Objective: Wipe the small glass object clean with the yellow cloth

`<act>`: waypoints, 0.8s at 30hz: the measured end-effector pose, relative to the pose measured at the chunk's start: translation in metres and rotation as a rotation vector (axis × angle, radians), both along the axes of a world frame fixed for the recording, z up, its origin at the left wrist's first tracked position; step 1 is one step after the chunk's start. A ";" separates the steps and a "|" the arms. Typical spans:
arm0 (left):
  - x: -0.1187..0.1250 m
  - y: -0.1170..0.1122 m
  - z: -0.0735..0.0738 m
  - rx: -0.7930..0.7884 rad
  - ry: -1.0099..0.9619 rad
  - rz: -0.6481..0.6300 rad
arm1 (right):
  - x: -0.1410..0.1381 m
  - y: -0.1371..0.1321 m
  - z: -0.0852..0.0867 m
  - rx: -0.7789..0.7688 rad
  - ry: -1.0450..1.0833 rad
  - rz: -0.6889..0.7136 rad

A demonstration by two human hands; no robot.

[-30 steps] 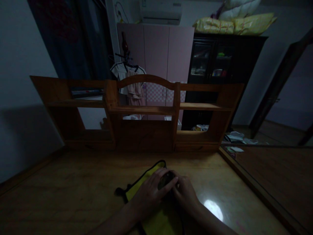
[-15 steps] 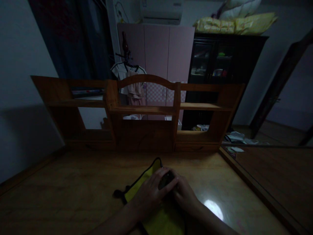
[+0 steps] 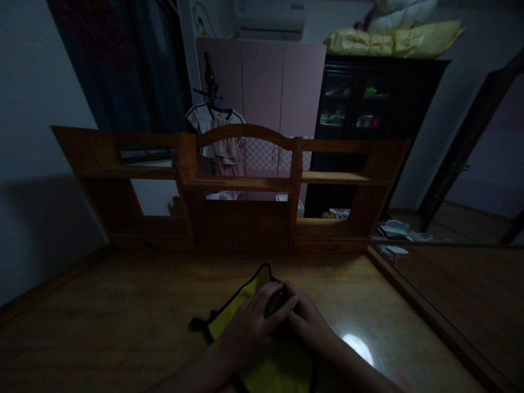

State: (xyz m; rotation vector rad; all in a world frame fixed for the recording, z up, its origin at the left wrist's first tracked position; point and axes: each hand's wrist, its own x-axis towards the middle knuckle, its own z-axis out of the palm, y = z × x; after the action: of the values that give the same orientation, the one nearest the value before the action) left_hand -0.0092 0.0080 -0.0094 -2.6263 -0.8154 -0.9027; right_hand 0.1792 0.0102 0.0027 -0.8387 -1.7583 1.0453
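Observation:
Both of my hands meet around a small dark rounded object (image 3: 277,302) with a glossy spot; its kind is too dark to make out. My left hand (image 3: 257,316) curls over its left side, with thumb and fingers closed about it. On the other side my right hand (image 3: 305,314) presses its bent fingers against the same object, partly hidden behind the left thumb. Beneath the hands lies a yellow cloth (image 3: 282,367) with black edging, one corner raised toward the back. A dark round tab (image 3: 197,324) sticks out at the cloth's left corner.
The wooden surface (image 3: 135,305) reaches back to a wooden shelf unit (image 3: 241,184) with drawers at its base. A bright light reflection (image 3: 358,349) shows at right. A raised wooden edge (image 3: 426,316) runs along the right side. A wall (image 3: 41,218) borders the left.
My hands stay at nearly the same place with only a slight shift of the fingers. The cloth's right edge shows a little more beside my right wrist.

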 end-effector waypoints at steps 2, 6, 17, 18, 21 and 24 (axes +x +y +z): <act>0.001 0.000 -0.002 -0.012 -0.016 -0.008 | 0.001 -0.003 0.006 -0.083 0.029 0.008; 0.002 -0.001 -0.001 -0.015 -0.050 -0.022 | 0.003 -0.006 0.011 -0.222 0.112 0.018; -0.001 -0.006 0.004 -0.122 -0.163 0.047 | -0.004 0.001 0.001 -0.409 0.268 -0.043; -0.001 -0.006 0.004 -0.129 -0.165 0.053 | -0.004 0.001 0.001 -0.404 0.252 -0.058; 0.000 -0.007 0.002 -0.150 -0.160 0.067 | -0.005 0.000 0.000 -0.361 0.194 -0.076; 0.001 -0.006 0.001 -0.166 -0.145 0.087 | -0.005 -0.002 0.001 -0.233 0.092 -0.048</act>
State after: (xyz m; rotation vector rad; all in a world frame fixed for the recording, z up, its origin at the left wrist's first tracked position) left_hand -0.0085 0.0018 -0.0083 -2.6632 -1.0763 -1.0535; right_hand 0.1738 0.0082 0.0032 -0.9554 -1.5514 1.2533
